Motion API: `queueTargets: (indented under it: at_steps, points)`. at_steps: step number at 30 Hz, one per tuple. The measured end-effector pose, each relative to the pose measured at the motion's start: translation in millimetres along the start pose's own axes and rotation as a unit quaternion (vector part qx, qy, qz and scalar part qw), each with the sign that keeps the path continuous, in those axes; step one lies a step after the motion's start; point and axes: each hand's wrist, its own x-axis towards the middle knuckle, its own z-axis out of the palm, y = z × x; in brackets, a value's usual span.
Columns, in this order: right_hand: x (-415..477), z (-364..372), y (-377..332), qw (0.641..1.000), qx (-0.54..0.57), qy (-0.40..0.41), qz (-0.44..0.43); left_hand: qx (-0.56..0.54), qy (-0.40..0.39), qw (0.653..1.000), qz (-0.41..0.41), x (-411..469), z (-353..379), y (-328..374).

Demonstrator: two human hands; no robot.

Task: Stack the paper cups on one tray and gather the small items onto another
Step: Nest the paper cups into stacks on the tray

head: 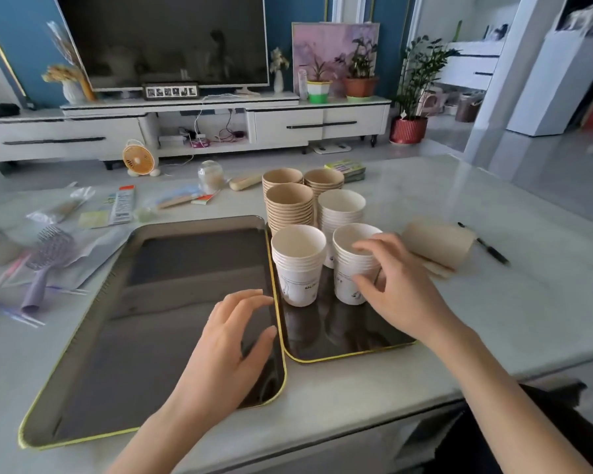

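You're at a pale, glossy stone-look table in a living room, facing a dark TV on a white cabinet, with potted plants to its right and a small orange fan on the floor. Two dark trays with yellow rims sit side by side, touching along their long edges.

Your left hand is over the left tray, fingers spread and relaxed, holding nothing. I can't tell whether it touches the tray.

The right tray carries six cup stacks, three brown ones at the back and three white. Your right hand pinches the near-right white cup stack, with the thumb on its wall and a fingertip at the rim. That stack stands upright on the tray, mouth up and long axis vertical. It sits at your fingertips, ahead and to the left of your palm.

A purple hairbrush and loose packets lie left of the trays. A black pen and a brown paper roll lie to the right.
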Motion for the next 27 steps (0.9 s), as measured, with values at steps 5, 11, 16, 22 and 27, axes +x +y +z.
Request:
queueTargets:
  at_steps: [5,11,16,22,27]
  points:
    - [-10,-2,0,0.998,0.056,-0.006,0.000,0.016,-0.001,1.000,-0.025,1,-3,2]
    - [-18,-26,-15,0.997,0.014,0.009,0.075,0.006,0.006,0.999,-0.038,0,-16,9]
    - [-7,-47,-89,0.998,0.054,0.036,-0.020,-0.006,0.030,0.996,-0.082,0,-45,9]
    - [48,-12,-219,0.959,0.122,-0.225,-0.119,-0.010,0.149,0.975,-0.165,-3,-110,-12]
    - [94,78,-281,0.867,0.336,-0.365,0.041,-0.050,0.261,0.910,-0.319,-31,-166,-59]
